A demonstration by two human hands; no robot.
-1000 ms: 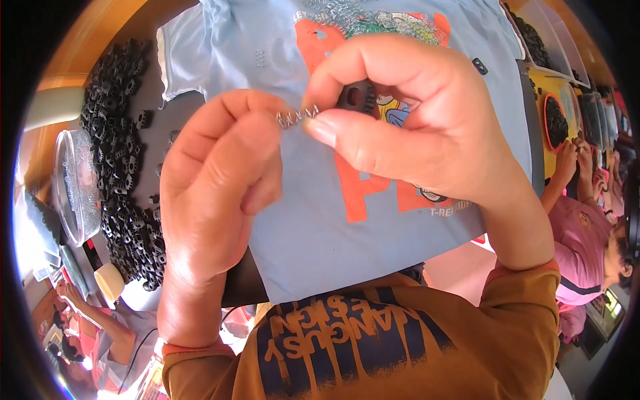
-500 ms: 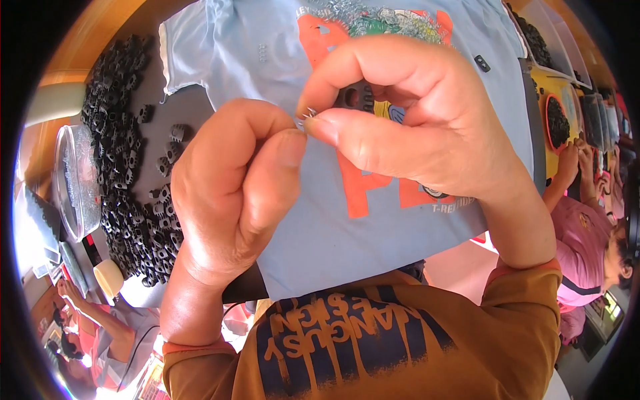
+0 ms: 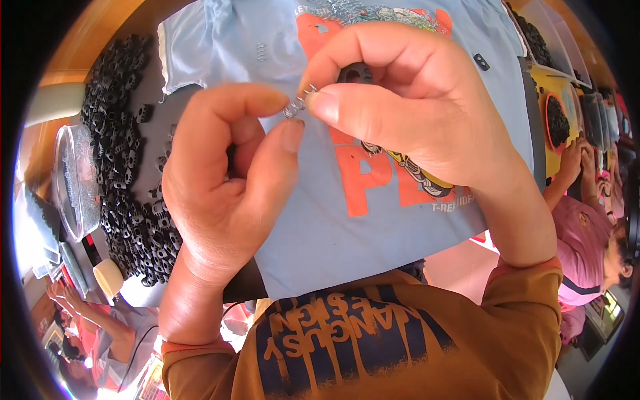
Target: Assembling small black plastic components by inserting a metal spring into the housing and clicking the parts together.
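A small silver coil spring (image 3: pixel 295 107) is between my two hands, above a light-blue T-shirt (image 3: pixel 313 247) spread over the work surface. My right hand (image 3: pixel 413 107) pinches its upper end between thumb and index finger. My left hand (image 3: pixel 227 160) has the lower end loosely between thumb and index fingertip, with a small gap around it. Inside the curl of my right fingers shows a dark toothed plastic piece (image 3: pixel 355 72), partly hidden; how it is held I cannot tell. Beyond my hands, a tangle of silver springs (image 3: pixel 353 11) lies on the shirt.
Left of the shirt is a heap of black toothed plastic clip pieces (image 3: pixel 127 180), beside a clear tub (image 3: pixel 79 183) of springs. Another spring (image 3: pixel 261 52) and a black piece (image 3: pixel 481 62) lie on the shirt. People work at both sides; one wears a pink top (image 3: pixel 580 247).
Both hands have risen slightly. My left thumb and index finger have parted a little, and more of the spring shows between the hands.
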